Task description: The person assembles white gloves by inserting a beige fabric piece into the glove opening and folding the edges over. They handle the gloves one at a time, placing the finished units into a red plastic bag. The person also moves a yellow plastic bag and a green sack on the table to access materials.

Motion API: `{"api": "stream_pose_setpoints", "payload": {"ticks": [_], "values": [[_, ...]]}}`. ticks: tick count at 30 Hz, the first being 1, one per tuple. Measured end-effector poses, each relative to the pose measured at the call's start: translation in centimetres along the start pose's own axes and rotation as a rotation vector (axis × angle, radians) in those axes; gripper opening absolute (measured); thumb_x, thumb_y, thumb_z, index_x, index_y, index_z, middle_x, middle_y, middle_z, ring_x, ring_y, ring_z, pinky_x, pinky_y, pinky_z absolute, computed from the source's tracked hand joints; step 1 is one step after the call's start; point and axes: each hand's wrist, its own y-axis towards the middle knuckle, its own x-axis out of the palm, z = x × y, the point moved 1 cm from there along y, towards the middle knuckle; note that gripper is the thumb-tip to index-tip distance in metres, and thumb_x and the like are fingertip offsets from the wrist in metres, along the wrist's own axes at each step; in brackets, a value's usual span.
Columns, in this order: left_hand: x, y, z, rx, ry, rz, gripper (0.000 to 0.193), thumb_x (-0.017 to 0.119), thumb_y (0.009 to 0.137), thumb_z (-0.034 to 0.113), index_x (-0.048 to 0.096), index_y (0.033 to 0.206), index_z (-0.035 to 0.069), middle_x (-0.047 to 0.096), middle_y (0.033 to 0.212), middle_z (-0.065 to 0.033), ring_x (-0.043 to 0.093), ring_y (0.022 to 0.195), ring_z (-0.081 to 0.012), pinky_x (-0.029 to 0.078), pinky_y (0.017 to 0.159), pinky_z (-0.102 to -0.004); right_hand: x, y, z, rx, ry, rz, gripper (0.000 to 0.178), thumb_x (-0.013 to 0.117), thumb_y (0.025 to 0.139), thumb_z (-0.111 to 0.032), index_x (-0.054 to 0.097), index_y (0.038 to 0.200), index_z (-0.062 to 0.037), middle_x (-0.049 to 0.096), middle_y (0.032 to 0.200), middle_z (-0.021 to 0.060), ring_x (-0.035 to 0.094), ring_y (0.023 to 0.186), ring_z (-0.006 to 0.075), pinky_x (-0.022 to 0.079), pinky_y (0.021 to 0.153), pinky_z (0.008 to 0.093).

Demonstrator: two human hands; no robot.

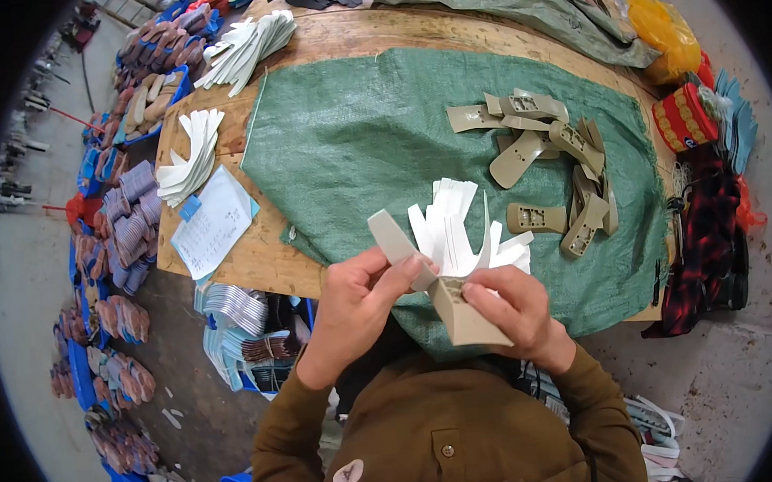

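Observation:
Between the fingers of my left hand [346, 304] is a pale strip [392, 235], its free end pointing up and to the left. My right hand [519, 312] grips a beige shoe heel [470, 320], with the thumb on its upper edge. The strip's lower end meets the top of the heel; whether it is stuck there I cannot tell. Just beyond both hands lies a fanned pile of white strips [449, 231]. Several more beige heels [521, 157] are heaped to the right, some showing hollow sockets. All of these rest on a green woven sheet [337, 147].
The wooden table [340, 34] also bears bundles of white strips [191, 155] and a written paper [214, 232] at its left. Blue crates [83, 375] of shoe parts stand on the left floor. At the right are a yellow bag [657, 30] and a red package [683, 119].

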Motion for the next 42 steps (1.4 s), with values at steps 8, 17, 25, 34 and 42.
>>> {"api": "stream_pose_setpoints", "payload": {"ticks": [8,17,25,34,42], "values": [[1.9,-1.6,0.4,0.423,0.633,0.146,0.009,0.064,0.091,0.0,0.067,0.099,-0.002,0.069,0.084,-0.016,0.069,0.07,-0.0269,0.052,0.061,-0.0337,0.2,0.2,-0.9,0.044,-0.101,-0.056,0.03,0.064,0.069,0.001,0.06,0.098,0.0013,0.059,0.087,0.0117,0.062,0.072,0.026,0.052,0.062,0.0343],[3.2,-3.1,0.5,0.504,0.633,0.176,0.016,0.057,0.095,0.0,0.068,0.105,-0.005,0.074,0.095,-0.0127,0.065,0.071,-0.0114,0.051,0.067,-0.0239,1.1,-0.3,-0.7,0.086,-0.12,-0.01,0.029,0.063,0.07,-0.001,0.058,0.099,-0.0005,0.055,0.083,0.0091,0.06,0.067,0.023,0.051,0.058,0.0324],[2.7,-3.6,0.4,0.449,0.586,0.114,0.021,0.054,0.097,0.004,0.066,0.112,-0.006,0.071,0.093,-0.0153,0.067,0.072,-0.0197,0.051,0.065,-0.0283,1.8,-0.7,-1.0,0.089,-0.17,0.004,0.02,0.062,0.073,-0.004,0.056,0.092,-0.0025,0.047,0.075,0.0066,0.055,0.059,0.0199,0.046,0.052,0.0316],[1.6,-4.1,0.0,0.064,0.307,0.048,0.034,0.041,0.101,0.012,0.066,0.116,-0.005,0.064,0.076,-0.0054,0.047,0.064,-0.0061,0.04,0.059,-0.0238,1.7,-0.7,-1.6,0.113,-0.225,-0.062,0.015,0.062,0.076,-0.008,0.053,0.089,-0.0042,0.044,0.074,0.0061,0.055,0.059,0.0185,0.045,0.052,0.032],[2.7,-4.1,-0.2,0.116,0.128,0.09,0.034,0.043,0.103,0.015,0.065,0.114,-0.008,0.071,0.105,-0.0144,0.062,0.092,-0.01,0.049,0.083,-0.0236,2.3,-1.6,-1.3,0.204,-0.122,-0.115,0.016,0.063,0.076,-0.004,0.051,0.086,-0.0039,0.045,0.077,0.0087,0.056,0.059,0.022,0.046,0.052,0.0347]]}}
